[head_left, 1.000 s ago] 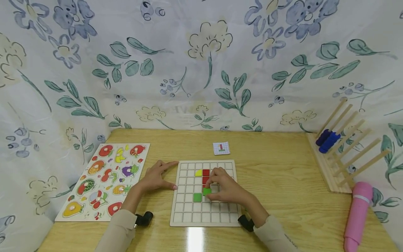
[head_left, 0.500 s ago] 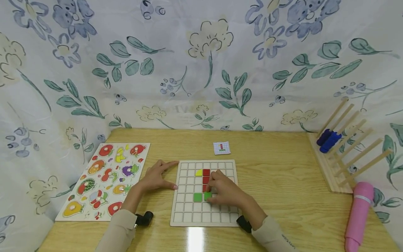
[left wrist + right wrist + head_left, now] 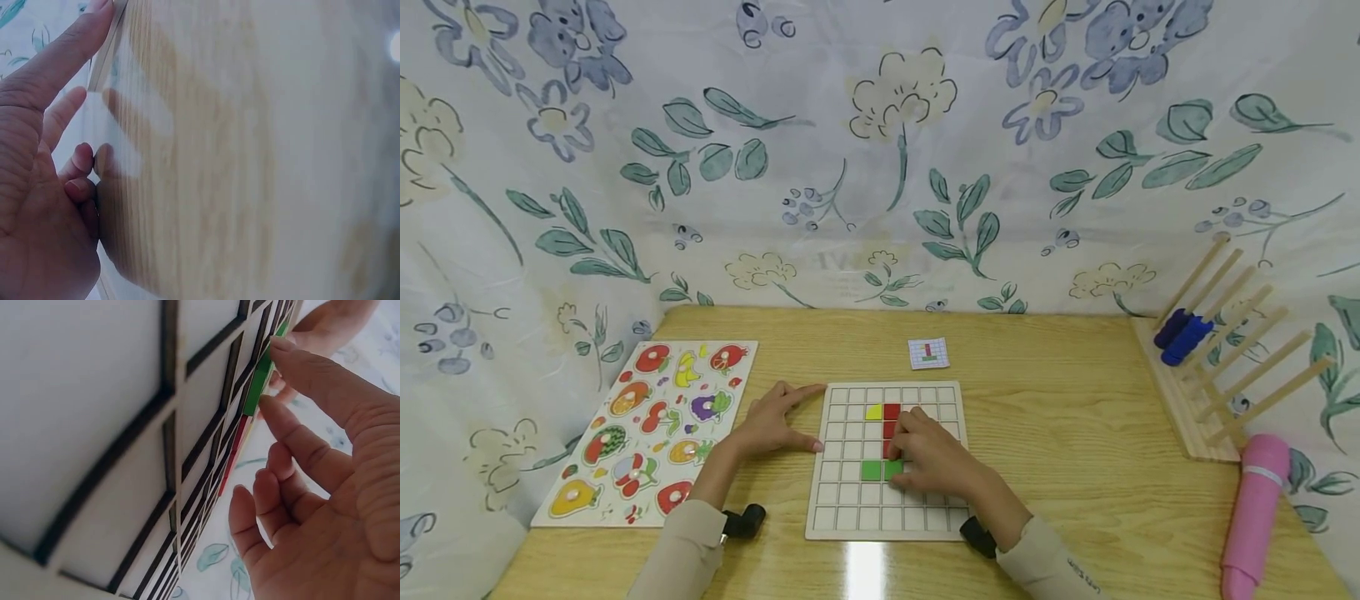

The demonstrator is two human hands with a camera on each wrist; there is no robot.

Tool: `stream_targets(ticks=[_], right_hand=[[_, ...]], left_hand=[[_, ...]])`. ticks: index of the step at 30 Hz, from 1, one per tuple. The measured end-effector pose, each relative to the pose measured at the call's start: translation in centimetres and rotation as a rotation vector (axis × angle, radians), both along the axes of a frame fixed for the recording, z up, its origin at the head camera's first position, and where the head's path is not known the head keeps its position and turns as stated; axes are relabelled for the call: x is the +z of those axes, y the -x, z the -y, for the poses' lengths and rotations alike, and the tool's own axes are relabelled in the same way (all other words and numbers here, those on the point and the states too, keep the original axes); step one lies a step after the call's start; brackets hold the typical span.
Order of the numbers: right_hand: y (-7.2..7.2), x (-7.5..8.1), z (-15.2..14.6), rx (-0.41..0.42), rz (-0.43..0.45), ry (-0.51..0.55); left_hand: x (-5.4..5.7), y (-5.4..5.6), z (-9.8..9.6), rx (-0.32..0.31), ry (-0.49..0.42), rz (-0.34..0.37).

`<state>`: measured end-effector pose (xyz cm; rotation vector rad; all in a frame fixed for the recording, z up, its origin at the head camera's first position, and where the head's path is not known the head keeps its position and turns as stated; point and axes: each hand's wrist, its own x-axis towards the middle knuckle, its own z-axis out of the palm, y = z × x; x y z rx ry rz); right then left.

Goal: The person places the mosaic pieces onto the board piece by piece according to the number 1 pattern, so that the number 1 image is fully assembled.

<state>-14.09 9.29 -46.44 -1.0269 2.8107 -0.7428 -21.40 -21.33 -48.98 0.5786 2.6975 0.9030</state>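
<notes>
A white grid board [image 3: 844, 518] lies on the table between the hands. My left hand [image 3: 772, 423] is at its left edge, index finger and thumb spread along the side. My right hand [image 3: 938, 457] is over the board's middle, pinching a green square tile [image 3: 258, 381] between thumb and index finger; the tile sits level with the grid. To its left lies another green tile [image 3: 870, 471]. Above runs a column of red tiles [image 3: 891, 412], partly hidden by the fingers. A yellow tile [image 3: 873, 412] with a slanted corner lies beside the top red one.
A small pattern card [image 3: 928, 352] lies behind the board. On the left is a fruit puzzle board [image 3: 655, 392]. At the right are a wooden peg rack [image 3: 1195, 400] with blue pieces [image 3: 1183, 335] and a pink cylindrical object [image 3: 1253, 508]. A floral cloth [image 3: 835, 200] hangs behind the table.
The right hand has brought the green tile slightly down, from overlapping the red column to beside the other green tile, level with it. The left hand has stayed in place.
</notes>
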Motion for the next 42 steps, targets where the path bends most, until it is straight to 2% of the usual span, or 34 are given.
stream_targets(ticks=[7, 14, 23, 26, 32, 42], right_hand=[[-0.1, 0.5, -0.3, -0.033, 0.050, 0.075], [-0.1, 0.4, -0.7, -0.040, 0.024, 0.020], [0.0, 0.5, -0.8, -0.038, 0.036, 0.017], [-0.1, 0.7, -1.0, -0.056, 0.082, 0.059], [-0.1, 0.8, -2.3, -0.084, 0.219, 0.225], [-0.5, 0.6, -5.6, -0.105, 0.314, 0.366]], left_hand=[[0.0, 0.0, -0.1, 0.002, -0.005, -0.006], [0.2, 0.1, -0.1, -0.007, -0.007, -0.016], [0.2, 0.2, -0.1, -0.006, 0.002, -0.019], [0.2, 0.2, -0.1, -0.004, 0.006, -0.014], [0.1, 0.0, -0.1, -0.004, -0.005, 0.000], [0.2, -0.2, 0.0, -0.007, -0.001, 0.001]])
